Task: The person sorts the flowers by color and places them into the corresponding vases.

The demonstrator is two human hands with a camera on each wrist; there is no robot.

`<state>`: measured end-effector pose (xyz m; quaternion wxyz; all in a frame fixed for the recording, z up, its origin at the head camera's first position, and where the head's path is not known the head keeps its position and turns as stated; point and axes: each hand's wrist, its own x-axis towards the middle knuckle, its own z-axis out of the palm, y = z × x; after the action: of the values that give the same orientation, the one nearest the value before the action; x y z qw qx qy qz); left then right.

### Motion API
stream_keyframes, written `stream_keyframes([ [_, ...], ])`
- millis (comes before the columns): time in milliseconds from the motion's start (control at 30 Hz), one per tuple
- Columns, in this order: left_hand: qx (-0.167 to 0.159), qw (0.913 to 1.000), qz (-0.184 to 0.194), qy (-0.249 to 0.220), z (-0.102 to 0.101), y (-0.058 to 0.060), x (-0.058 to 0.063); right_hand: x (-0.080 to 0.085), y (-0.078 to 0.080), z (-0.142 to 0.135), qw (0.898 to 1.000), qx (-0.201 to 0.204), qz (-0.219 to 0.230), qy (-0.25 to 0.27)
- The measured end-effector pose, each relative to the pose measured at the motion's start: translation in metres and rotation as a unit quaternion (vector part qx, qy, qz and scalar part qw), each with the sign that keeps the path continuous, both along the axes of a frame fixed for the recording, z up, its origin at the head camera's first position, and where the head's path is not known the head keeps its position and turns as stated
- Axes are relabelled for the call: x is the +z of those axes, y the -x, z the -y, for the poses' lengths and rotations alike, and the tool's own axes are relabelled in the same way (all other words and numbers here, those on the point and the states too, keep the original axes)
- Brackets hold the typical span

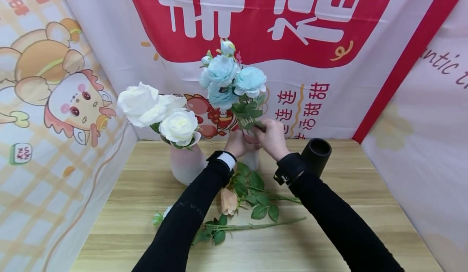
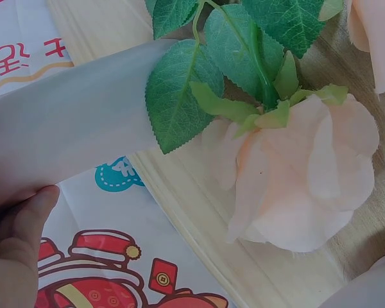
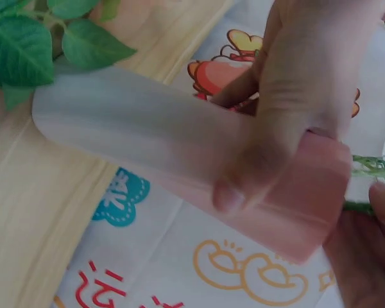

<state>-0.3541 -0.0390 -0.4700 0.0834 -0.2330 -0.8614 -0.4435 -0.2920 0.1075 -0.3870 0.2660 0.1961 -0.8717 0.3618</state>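
Note:
My left hand (image 1: 237,144) grips a slender pink-to-white vase (image 1: 251,161) near its mouth; in the right wrist view its thumb and fingers wrap the vase (image 3: 160,128). At the mouth, my right hand (image 1: 272,139) pinches the green stems (image 3: 359,206) of a light-blue flower bunch (image 1: 222,72), whose blooms stand above both hands. Stem and rim are close together in the right wrist view; how far the stems reach inside is hidden. On the table before the vase lies a peach rose (image 1: 229,201), seen large in the left wrist view (image 2: 301,173).
Left of my hands, white roses (image 1: 179,126) stand in a rounder pink-and-white vase (image 1: 185,164). A black cylindrical vase (image 1: 317,153) is beside my right wrist. Another leafy stem (image 1: 259,225) lies nearer on the wooden table (image 1: 351,223), partly under my left sleeve. Printed cloth (image 1: 310,73) hangs behind.

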Motion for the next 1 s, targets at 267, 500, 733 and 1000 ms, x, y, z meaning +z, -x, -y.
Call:
stream_keyframes([
  [267, -0.015, 0.9999, 0.001, 0.005, 0.0, 0.0, 0.001, -0.01, -0.004, -0.009, 0.994, -0.039, 0.08, 0.056],
  [500, -0.002, 0.9999, -0.01, 0.002, 0.0, -0.002, 0.002, -0.016, -0.025, -0.014, 0.984, -0.049, 0.142, 0.099],
  [733, 0.007, 0.9986, 0.045, -0.025, -0.002, -0.006, 0.006, -0.025, -0.064, -0.015, 0.979, -0.066, 0.149, 0.125],
  [1000, 0.008, 0.998, 0.051, -0.038, -0.002, -0.005, 0.005, -0.037, -0.096, -0.015, 0.985, -0.067, 0.118, 0.102],
])
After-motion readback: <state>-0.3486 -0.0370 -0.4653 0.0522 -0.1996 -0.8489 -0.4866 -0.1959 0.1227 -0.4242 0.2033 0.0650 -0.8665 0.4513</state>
